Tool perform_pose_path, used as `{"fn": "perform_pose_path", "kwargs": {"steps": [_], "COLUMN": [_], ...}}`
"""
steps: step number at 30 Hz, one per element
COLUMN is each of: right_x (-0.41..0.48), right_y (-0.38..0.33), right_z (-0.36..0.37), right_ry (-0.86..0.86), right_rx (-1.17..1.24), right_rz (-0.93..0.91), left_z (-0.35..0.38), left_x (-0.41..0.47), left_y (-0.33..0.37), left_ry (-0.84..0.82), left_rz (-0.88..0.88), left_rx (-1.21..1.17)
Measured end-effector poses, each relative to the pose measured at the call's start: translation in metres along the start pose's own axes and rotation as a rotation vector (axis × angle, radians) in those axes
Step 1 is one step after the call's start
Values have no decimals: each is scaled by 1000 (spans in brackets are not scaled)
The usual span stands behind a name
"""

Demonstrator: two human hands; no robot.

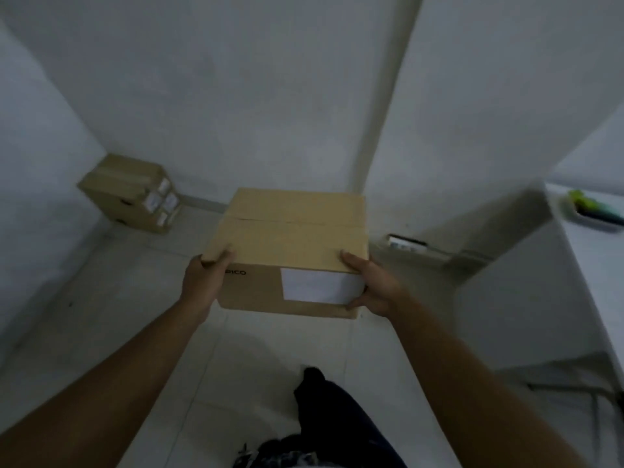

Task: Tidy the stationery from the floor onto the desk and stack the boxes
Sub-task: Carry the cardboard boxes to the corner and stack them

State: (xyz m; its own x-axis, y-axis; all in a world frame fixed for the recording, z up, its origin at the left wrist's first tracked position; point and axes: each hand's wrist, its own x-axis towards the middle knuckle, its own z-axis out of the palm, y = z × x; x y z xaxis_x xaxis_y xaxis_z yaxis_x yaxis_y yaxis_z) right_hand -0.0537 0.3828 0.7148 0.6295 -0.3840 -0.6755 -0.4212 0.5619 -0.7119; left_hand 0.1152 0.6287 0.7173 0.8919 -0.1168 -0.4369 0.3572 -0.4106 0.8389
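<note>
cardboard box (290,238) gripped between left hand (202,282), right hand (374,288)

The box (290,228) has black letters on its front side, near the left edge, that look like "PICO". Its white label (320,286) is too blurry to read.

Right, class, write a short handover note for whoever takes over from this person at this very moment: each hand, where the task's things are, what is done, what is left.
Hands: left hand grips the cardboard box at its near left corner; right hand grips its near right corner. The box is held above the floor.
Things: a stack of boxes stands in the far left corner.
Done: a tray of stationery sits on the desk at the right.
Left: probably set the held box on the stack. A small dark item lies on the floor by the wall, too blurred to identify; check it.
</note>
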Motion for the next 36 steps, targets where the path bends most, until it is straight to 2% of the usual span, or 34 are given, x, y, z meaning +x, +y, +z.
{"fn": "perform_pose_path", "kwargs": {"steps": [6,11,17,24,31,36], "right_x": [79,141,200,248,326,416], "right_y": [-57,-81,-80,-75,-84,-98], "right_z": [101,198,314,433,510,571], "right_ry": [-192,-235,-222,-107,-9,39], "right_rx": [-50,-94,-51,-13,78,37], "right_rz": [1,45,65,158,202,218], "left_z": [-62,-121,-203,-299,-337,-353], "left_x": [67,134,233,329,442,543], "left_y": [31,41,41,58,71,88], "left_ry": [227,362,280,149,50,17], "left_rz": [5,15,1,-64,-73,-111], "left_rx": [-61,-95,-92,100,192,227]}}
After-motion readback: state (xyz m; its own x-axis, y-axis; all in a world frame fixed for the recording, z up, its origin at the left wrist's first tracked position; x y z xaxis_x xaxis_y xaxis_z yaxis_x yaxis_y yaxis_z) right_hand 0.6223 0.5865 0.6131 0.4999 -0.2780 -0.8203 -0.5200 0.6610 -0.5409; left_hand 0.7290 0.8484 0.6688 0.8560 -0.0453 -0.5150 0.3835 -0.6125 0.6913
